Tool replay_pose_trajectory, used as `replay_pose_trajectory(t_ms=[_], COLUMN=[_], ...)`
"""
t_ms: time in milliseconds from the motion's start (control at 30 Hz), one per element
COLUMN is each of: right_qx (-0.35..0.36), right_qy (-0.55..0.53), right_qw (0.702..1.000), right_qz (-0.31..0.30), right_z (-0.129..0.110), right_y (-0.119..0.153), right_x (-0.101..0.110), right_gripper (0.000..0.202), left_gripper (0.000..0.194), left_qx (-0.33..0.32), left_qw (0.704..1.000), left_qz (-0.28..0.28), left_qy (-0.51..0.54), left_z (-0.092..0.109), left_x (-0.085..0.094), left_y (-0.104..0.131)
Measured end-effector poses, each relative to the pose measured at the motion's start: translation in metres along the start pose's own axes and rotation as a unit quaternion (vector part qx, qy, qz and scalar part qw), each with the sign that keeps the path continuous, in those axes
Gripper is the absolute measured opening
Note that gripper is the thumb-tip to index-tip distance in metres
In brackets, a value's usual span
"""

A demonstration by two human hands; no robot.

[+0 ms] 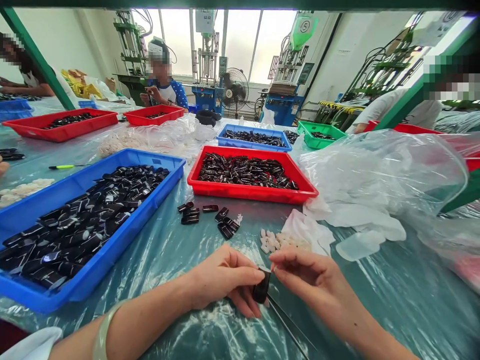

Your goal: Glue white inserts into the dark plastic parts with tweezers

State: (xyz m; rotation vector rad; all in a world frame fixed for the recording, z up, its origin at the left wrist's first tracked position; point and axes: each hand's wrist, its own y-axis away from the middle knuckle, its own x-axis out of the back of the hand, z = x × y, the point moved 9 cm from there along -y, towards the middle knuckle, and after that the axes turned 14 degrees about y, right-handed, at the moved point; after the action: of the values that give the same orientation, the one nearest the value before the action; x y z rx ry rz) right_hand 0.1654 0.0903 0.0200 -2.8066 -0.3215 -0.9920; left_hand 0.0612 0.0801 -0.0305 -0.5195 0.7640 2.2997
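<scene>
A plastic-covered table (168,270) carries a blue tray (127,227) of black parts, left of the red tray (247,192). On the near side of the red tray, the right hand (320,282) reaches leftward, wrist low, thumb and index nearly meeting; whether they grip anything is unclear. Opposite, the left hand (221,277) extends rightward, thumb pressed over curled fingers, pinching a black piece (261,291) upright, nearer than the red tray. Tweezers (287,327) slant below it; white bits (270,241) lie just before the red tray.
</scene>
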Motion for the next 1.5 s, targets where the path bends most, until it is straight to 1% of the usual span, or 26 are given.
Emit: replay_pose_trajectory(t_ms=[67,133,267,333,467,633,700,867,1033,1200,1400,1500], right_qx=[0.007,-0.001,-0.059,-0.072,-0.050,-0.032,-0.032,-0.006,0.014,0.033,0.049,0.053], right_qy=[-0.025,-0.035,-0.050,-0.064,-0.111,-0.149,-0.143,-0.110,-0.085,-0.047,-0.048,-0.047], right_qw=[1.000,0.999,0.997,0.995,0.992,0.988,0.989,0.994,0.996,0.997,0.995,0.995], right_qz=[0.004,0.012,0.030,0.037,0.044,0.006,-0.002,0.014,0.013,0.041,0.070,0.071], right_z=[-0.003,-0.003,0.007,0.008,0.002,-0.001,-0.001,-0.006,-0.009,-0.010,-0.009,-0.009], right_y=[0.000,0.000,0.003,0.005,0.008,0.008,0.009,0.010,0.014,0.016,0.017,0.017], right_x=[0.001,0.004,0.008,0.009,0.006,-0.005,-0.006,-0.002,-0.004,-0.003,-0.002,-0.003], right_gripper=[0.013,0.013,0.008,0.006,0.003,0.006,0.007,0.013,0.021,0.020,0.019,0.020], left_gripper=[0.032,0.032,0.032,0.030,0.024,0.022,0.022,0.021,0.020,0.018,0.015,0.014], left_qx=[0.005,0.011,0.020,0.018,0.011,0.001,0.000,-0.007,-0.014,-0.016,-0.014,-0.011], left_qw=[1.000,1.000,0.999,0.999,0.997,0.996,0.996,0.997,0.996,0.995,0.992,0.991], left_qz=[-0.001,-0.002,0.003,0.001,-0.010,-0.015,-0.014,-0.009,-0.004,0.007,0.020,0.023], left_qy=[-0.010,-0.017,-0.037,-0.048,-0.073,-0.085,-0.087,-0.082,-0.088,-0.102,-0.122,-0.130], left_z=[0.000,-0.001,-0.001,-0.001,-0.005,-0.006,-0.005,-0.003,-0.002,0.000,0.001,0.001], left_x=[-0.002,-0.004,-0.006,-0.007,-0.007,-0.008,-0.008,-0.007,-0.007,-0.007,-0.006,-0.005], left_y=[0.001,0.002,0.002,0.003,0.004,0.004,0.004,0.004,0.003,0.003,0.004,0.005])
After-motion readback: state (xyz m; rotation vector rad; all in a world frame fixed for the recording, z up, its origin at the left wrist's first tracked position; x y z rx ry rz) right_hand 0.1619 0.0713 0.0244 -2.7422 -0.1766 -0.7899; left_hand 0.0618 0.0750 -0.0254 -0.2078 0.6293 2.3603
